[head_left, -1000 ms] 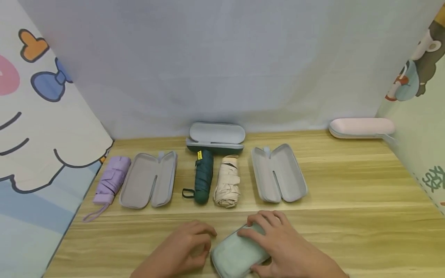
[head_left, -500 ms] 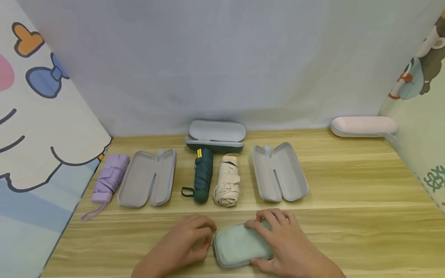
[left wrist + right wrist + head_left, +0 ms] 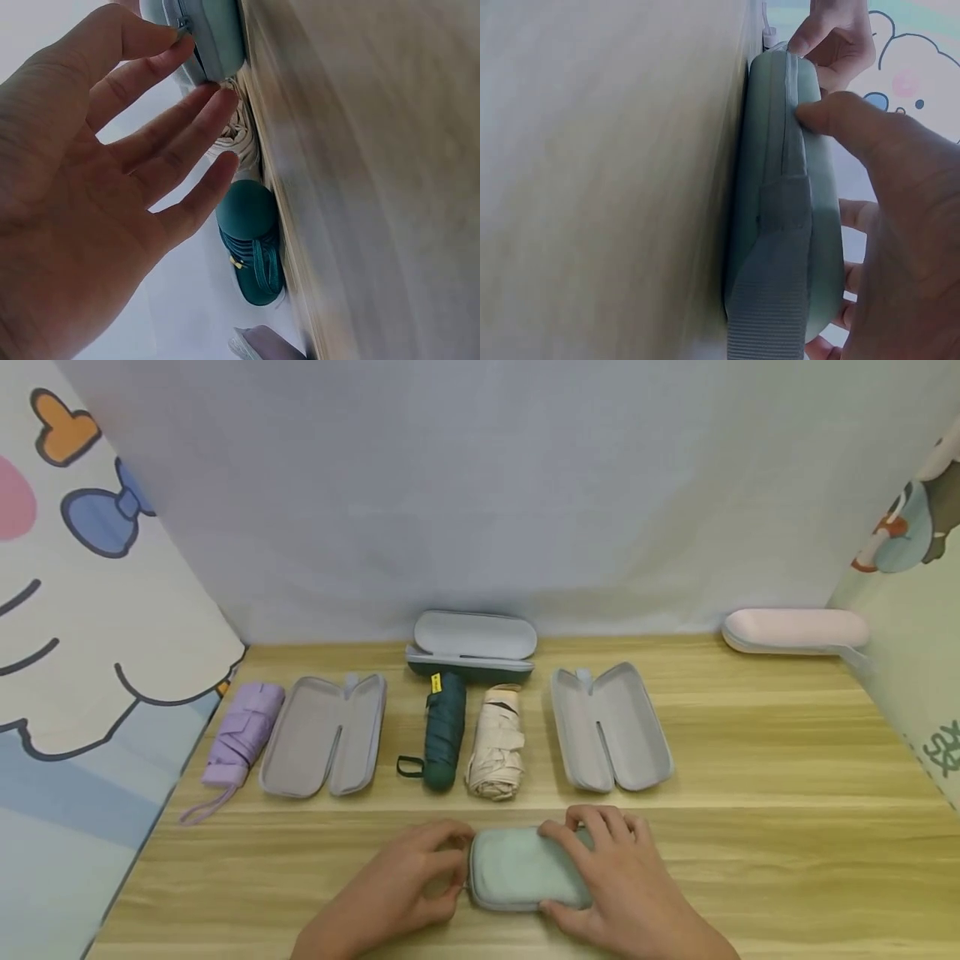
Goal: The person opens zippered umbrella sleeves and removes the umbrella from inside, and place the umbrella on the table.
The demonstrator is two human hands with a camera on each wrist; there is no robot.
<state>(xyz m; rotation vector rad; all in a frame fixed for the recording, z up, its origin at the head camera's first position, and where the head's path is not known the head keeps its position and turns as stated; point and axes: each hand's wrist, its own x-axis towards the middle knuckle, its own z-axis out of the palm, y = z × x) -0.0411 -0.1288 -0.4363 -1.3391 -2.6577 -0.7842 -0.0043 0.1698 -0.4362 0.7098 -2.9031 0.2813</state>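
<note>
A mint-green zip case lies flat on the wooden table, its long side running left to right. My right hand grips its right part from above, thumb on the near edge and fingers over the far edge. At the case's left end is my left hand. In the left wrist view its thumb and index finger pinch the small zipper pull, while the other fingers are spread. A dark gap shows in the seam beside the pull. The right wrist view shows a grey strap on the case's right end.
Behind the hands lie a purple folded umbrella, a dark green one and a beige one. Grey-lined cases stand open at left, right and back. A pink case sits at the back right.
The green case has turned from slanted to nearly level with the table's front edge and moved slightly away from the body. Both hands stay at it throughout.
</note>
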